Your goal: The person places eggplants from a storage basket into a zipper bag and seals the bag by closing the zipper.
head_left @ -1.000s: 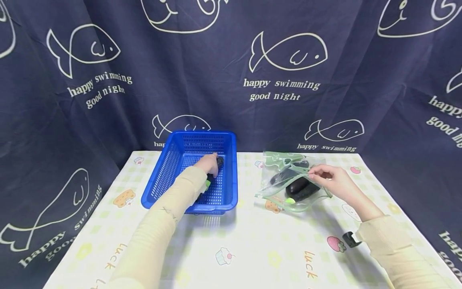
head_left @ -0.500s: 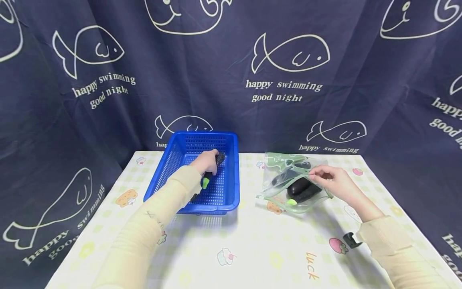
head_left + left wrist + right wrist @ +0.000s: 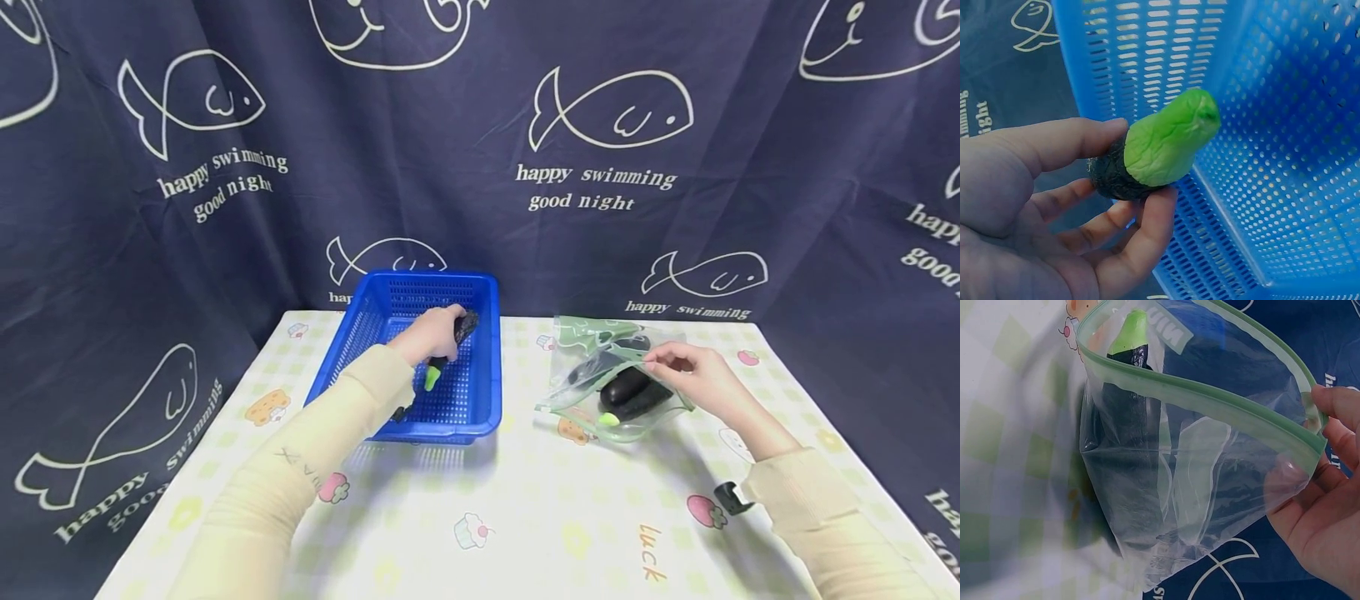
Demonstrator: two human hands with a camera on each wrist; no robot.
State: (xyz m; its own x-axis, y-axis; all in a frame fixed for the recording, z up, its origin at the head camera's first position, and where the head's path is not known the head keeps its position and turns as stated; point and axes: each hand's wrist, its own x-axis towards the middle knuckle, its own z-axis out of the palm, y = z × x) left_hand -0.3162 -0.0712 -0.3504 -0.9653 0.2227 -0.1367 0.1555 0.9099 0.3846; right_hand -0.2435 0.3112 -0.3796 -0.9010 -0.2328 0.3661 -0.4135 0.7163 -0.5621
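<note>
My left hand (image 3: 437, 332) is above the inside of the blue basket (image 3: 480, 421) and grips a dark eggplant (image 3: 1169, 137) with a bright green stem end. In the left wrist view, thumb and fingers wrap its dark wrinkled part just below the green. Another dark thing (image 3: 401, 414) shows in the basket, mostly hidden by the sleeve. With thumb and fingers my right hand (image 3: 690, 371) pinches the edge of a clear zip bag (image 3: 1210, 394) with a green seal. The bag's mouth gapes, and several dark eggplants (image 3: 626, 390) lie inside it.
The basket stands at the back left of a table (image 3: 525, 492) covered in a printed cloth. A small black curved piece (image 3: 729, 497) sits beside the right sleeve. Behind the table hangs a dark blue curtain (image 3: 465, 125) with fish drawings.
My left hand has lifted the eggplant a little from the basket floor, and the eggplant's green end has swung to hang more downward. My right hand keeps its grip on the bag.
</note>
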